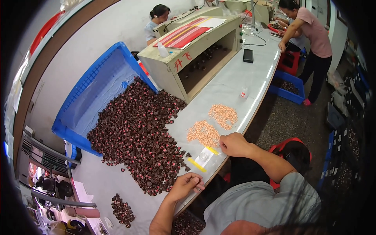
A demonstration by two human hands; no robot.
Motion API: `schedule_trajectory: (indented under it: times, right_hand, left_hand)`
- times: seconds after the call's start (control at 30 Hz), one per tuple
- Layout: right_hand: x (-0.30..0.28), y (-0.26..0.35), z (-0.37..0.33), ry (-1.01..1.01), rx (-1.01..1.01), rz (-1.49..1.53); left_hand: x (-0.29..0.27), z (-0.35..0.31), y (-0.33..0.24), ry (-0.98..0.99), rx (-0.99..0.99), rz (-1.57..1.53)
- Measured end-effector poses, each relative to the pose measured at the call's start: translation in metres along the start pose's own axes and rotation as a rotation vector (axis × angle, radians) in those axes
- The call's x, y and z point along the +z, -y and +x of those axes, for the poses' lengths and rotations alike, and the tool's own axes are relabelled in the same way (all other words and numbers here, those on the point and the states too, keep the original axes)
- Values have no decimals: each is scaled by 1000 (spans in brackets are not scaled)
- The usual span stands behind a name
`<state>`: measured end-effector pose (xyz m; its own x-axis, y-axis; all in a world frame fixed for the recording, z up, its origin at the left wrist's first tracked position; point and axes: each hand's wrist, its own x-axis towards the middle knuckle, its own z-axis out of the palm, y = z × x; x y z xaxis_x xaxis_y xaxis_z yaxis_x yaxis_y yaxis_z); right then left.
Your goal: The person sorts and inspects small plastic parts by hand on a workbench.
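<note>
My left hand (186,186) is at the table's near edge with thumb and fingers drawn together; anything between them is too small to make out. My right hand (235,144) rests closed at the edge, beside a patch of small peach-coloured pieces (203,134), its fingertips hidden from view. A second peach patch (223,116) lies just beyond. Between my hands a white card (203,158) is held down by yellow tape strips, with a small clear round thing on it. Left of it spreads a large heap of dark brown pieces with pink marks (133,135).
A blue crate (94,90) lies tipped behind the heap. A beige box-shaped machine (192,55) stands on the grey table (219,92), with a black phone-like device (248,55) nearby. A smaller dark pile (122,210) lies near left. Co-workers are at the far end.
</note>
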<state>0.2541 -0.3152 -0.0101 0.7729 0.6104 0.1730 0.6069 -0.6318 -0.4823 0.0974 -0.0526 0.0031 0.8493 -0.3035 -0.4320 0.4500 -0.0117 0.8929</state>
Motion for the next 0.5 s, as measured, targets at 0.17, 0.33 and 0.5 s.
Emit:
schedule_trajectory:
  times: [0.17, 0.33, 0.5]
  right_hand:
    - [0, -2, 0, -5, -6, 12]
    - [5, -2, -3, -109, 0, 75]
    - [3, 18, -17, -153, 31, 571]
  left_hand:
    - [-3, 6, 5, 39, -17, -137]
    - [-12, 6, 11, 75, -49, -337]
    - [-15, 8, 21, 79, 19, -447]
